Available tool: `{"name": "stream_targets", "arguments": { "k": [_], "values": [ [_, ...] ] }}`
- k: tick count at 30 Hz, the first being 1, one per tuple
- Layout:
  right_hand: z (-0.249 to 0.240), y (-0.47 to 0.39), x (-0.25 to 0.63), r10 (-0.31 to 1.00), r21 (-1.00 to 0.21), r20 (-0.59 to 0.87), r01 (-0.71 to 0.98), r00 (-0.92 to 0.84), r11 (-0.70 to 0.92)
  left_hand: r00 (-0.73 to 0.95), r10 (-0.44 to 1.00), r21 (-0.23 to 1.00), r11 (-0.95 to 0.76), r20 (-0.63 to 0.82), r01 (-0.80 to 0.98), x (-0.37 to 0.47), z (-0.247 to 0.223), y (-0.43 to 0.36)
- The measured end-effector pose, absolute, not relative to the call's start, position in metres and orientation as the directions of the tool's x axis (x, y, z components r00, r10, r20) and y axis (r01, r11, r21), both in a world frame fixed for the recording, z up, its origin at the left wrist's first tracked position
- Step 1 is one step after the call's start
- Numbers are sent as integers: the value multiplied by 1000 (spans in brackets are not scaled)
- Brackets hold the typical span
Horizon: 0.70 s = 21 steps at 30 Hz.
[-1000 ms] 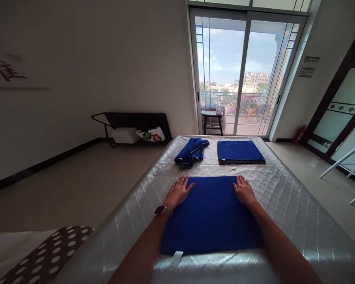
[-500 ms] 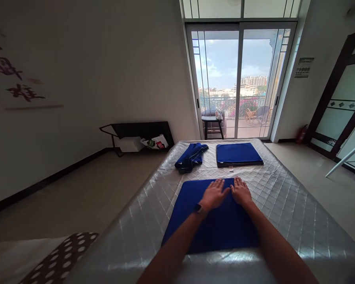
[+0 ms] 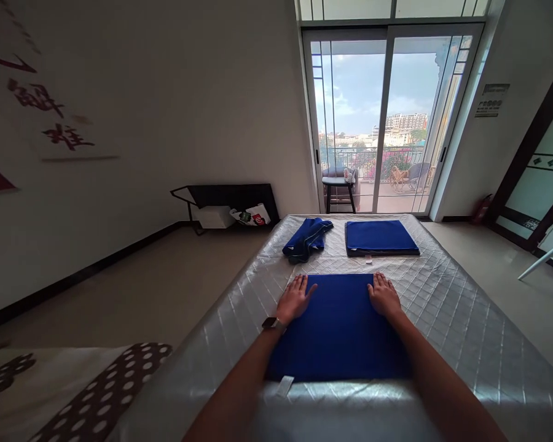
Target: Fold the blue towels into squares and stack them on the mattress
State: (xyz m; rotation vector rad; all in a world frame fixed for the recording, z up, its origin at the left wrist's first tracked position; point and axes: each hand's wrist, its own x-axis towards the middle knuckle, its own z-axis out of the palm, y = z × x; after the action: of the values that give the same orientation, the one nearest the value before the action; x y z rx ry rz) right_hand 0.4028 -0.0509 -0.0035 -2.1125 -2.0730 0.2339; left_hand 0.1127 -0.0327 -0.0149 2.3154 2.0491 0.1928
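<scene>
A flat blue rectangular piece of folded fabric (image 3: 341, 331) lies in front of me on the silver quilted mattress (image 3: 230, 344). My left hand (image 3: 295, 298), with a watch (image 3: 271, 323) on its wrist, rests flat at the fabric's far left corner, fingers stretched out. At the far right corner my right hand (image 3: 384, 294) lies flat too, its fingers pointing away from me. Between the two hands the blue surface looks smooth. A small white tag (image 3: 284, 386) sticks out at the near left edge.
Farther back on the mattress lie a crumpled blue garment (image 3: 306, 239) and a neat blue folded stack (image 3: 381, 237). A black rack (image 3: 230, 196) with a white box (image 3: 214, 217) stands by the left wall. Brown dotted bedding (image 3: 105, 393) is at lower left.
My left hand has slid left across the fabric from the middle to its left corner. My right hand has shifted slightly right. The camera view has turned a little left.
</scene>
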Motion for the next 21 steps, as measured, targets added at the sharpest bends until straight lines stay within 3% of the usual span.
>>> {"name": "stream_targets", "arguments": {
  "k": [13, 21],
  "values": [
    [14, -90, 400, 1000, -129, -16, 992, 4, -6, 107, 987, 180, -128, 122, 975, 117, -19, -32],
    [14, -103, 396, 1000, -152, -23, 988, 19, -22, 99, 990, 163, -114, 98, 980, 121, -8, -28]
  ]
}}
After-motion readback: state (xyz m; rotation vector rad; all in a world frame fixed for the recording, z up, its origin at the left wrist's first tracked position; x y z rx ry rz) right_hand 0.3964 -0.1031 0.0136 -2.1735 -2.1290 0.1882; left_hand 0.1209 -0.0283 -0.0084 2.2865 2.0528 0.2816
